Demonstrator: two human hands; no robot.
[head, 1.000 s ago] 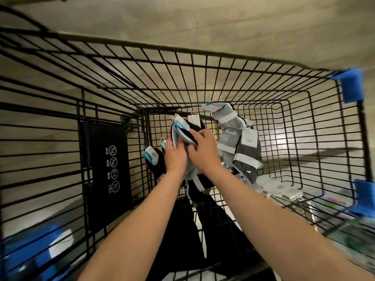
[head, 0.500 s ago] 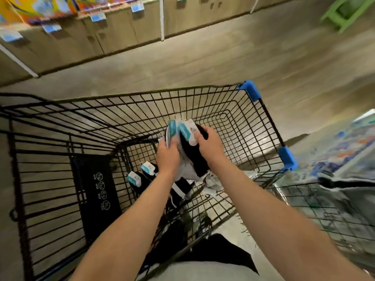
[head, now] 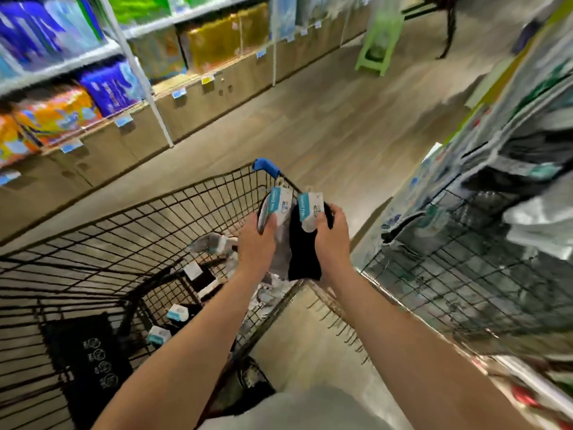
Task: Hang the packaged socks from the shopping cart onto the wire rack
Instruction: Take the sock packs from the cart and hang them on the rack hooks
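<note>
Holding two sock packs above the right rim of the black wire shopping cart (head: 173,212), the left hand (head: 256,243) curls round a grey pair (head: 280,235) and the right hand (head: 333,235) grips a black pair (head: 305,256), each topped by a teal-and-white card header. Down in the cart's basket lie more carded socks (head: 177,313), black and grey, loosely scattered. The dark wire rack (head: 465,290) stands just to the right, with soft blurred packets hanging on it.
</note>
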